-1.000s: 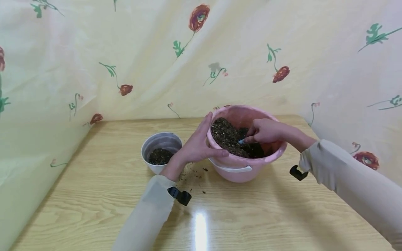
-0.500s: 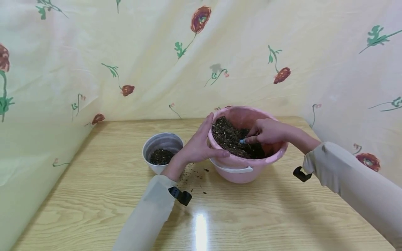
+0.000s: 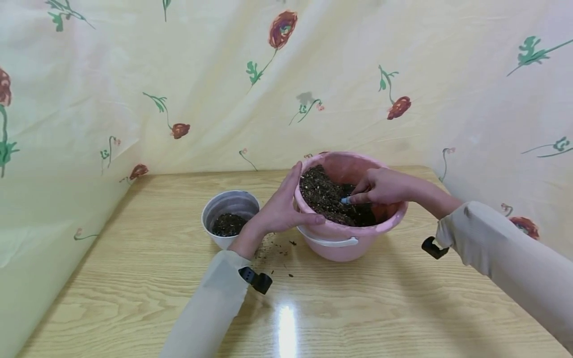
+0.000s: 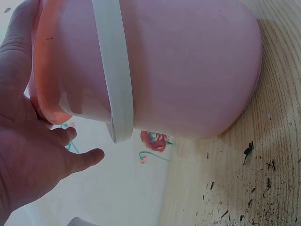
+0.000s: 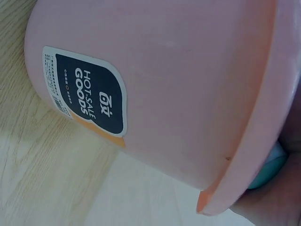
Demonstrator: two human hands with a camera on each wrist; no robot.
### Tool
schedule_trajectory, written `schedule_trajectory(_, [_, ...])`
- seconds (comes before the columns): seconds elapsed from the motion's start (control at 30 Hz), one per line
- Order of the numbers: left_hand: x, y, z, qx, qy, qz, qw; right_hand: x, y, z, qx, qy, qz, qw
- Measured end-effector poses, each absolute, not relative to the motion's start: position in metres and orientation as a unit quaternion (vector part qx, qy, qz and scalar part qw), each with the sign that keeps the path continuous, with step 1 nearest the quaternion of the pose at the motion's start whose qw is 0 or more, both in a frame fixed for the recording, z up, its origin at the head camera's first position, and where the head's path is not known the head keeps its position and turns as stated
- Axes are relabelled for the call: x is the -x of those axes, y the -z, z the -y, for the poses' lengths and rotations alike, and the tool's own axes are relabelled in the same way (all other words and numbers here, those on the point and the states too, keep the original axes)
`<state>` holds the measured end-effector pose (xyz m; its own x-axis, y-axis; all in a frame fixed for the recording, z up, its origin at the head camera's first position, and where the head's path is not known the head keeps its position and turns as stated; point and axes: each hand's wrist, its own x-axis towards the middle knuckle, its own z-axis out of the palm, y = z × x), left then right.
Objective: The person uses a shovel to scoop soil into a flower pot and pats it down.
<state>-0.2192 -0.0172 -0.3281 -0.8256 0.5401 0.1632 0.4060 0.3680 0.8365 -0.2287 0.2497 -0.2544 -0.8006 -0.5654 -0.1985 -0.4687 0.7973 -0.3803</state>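
Observation:
A pink bucket (image 3: 335, 246) with a white handle stands on the table, dark potting soil (image 3: 324, 194) heaped against its left inner side. My left hand (image 3: 279, 206) braces the rim from the left, thumb along the front and fingers spread straight. In the left wrist view, some fingers of that hand (image 4: 33, 146) stick out past the bucket's wall. Inside the bucket, my right hand (image 3: 378, 186) grips a teal tool handle (image 3: 345, 200); the tool's working end is hidden in the soil. The handle's rounded end (image 5: 270, 172) shows behind the rim in the right wrist view.
A white pot (image 3: 230, 196) partly filled with soil stands to the left, behind my left forearm. Soil crumbs (image 3: 282, 248) lie scattered between pot and bucket on the wood-grain table (image 3: 134, 278). Flower-patterned cloth (image 3: 215, 84) hangs behind and along both sides.
My right forearm has shifted slightly right, while the right hand stays inside the bucket on the handle. The left hand, bucket and pot hold their places; the view itself sways a little.

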Motion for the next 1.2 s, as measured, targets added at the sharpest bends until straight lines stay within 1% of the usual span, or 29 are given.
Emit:
schedule_trajectory(0.13, [0.219,0.328,0.017,-0.284,-0.488,-0.822,0.07,0.228,0.255,-0.25,0.273,0.17,-0.934,0.156])
schedule_trajectory(0.33, [0.219,0.328,0.016,-0.28,-0.487,-0.824,0.07,0.23,0.264,-0.247,0.303,0.155,-0.929,0.143])
schedule_trajectory(0.67, [0.217,0.328,0.015,-0.281,-0.488,-0.823,0.069,0.228,0.267,-0.248,0.306,0.16,-0.926,0.152])
schedule_trajectory(0.77, [0.217,0.328,0.015,-0.284,-0.487,-0.823,0.068,0.227,0.266,-0.248,0.294,0.173,-0.925,0.166])
schedule_trajectory(0.97, [0.217,0.329,0.015,-0.286,-0.482,-0.825,0.069,0.22,0.264,-0.246,0.249,0.227,-0.916,0.217])
schedule_trajectory(1.07, [0.217,0.328,0.015,-0.282,-0.483,-0.826,0.067,0.216,0.263,-0.243,0.235,0.235,-0.917,0.22])
schedule_trajectory(1.2, [0.218,0.328,0.015,-0.28,-0.486,-0.825,0.065,0.211,0.262,-0.24,0.231,0.226,-0.925,0.201])
